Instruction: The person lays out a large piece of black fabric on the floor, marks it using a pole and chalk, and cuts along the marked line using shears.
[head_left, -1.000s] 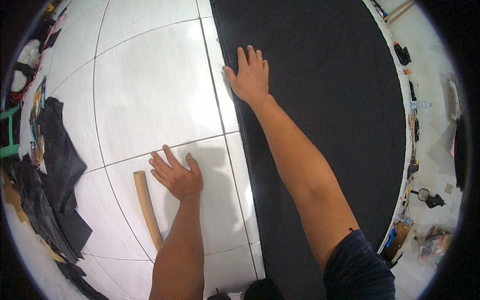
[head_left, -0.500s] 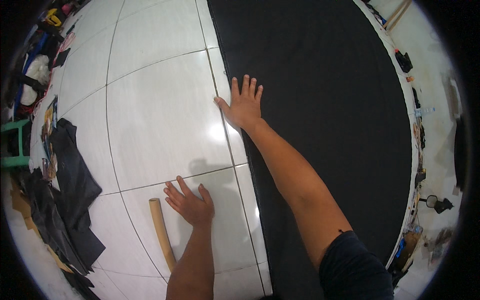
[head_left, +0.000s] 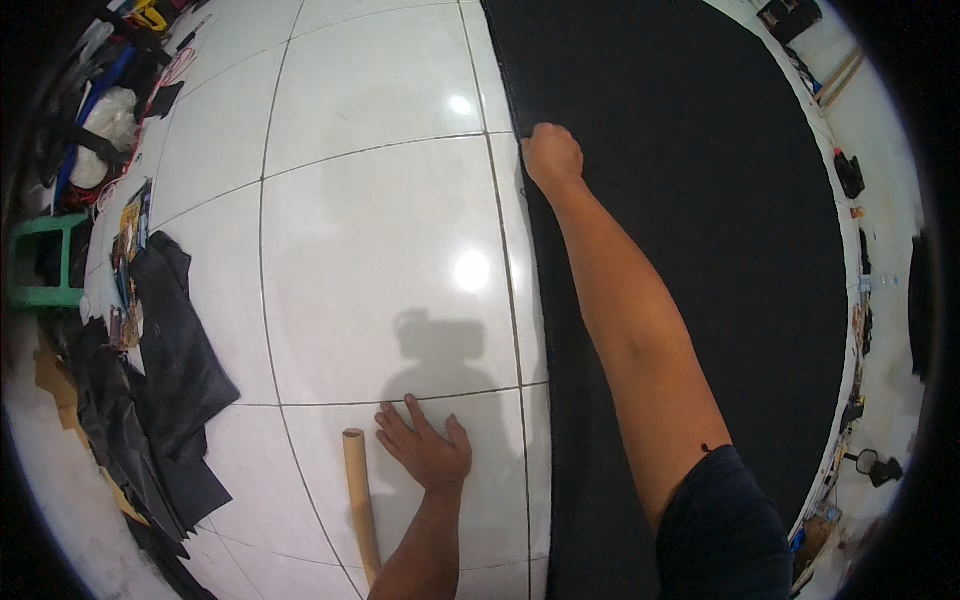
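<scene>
Right hand (head_left: 553, 157) curled at the left edge of the cloth (head_left: 740, 260).
I cannot tell whether it grips the cloth, which lies along the right of the floor (head_left: 380, 250); left hand (head_left: 428, 450) open, fingers spread, beside the tube (head_left: 358, 490).

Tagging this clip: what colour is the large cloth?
The large cloth is black, best in the head view.

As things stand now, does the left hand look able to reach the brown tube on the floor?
Probably yes: the left hand is open just to the right of the brown tube, and nothing visible blocks the gap to the tube's upper end.
</scene>
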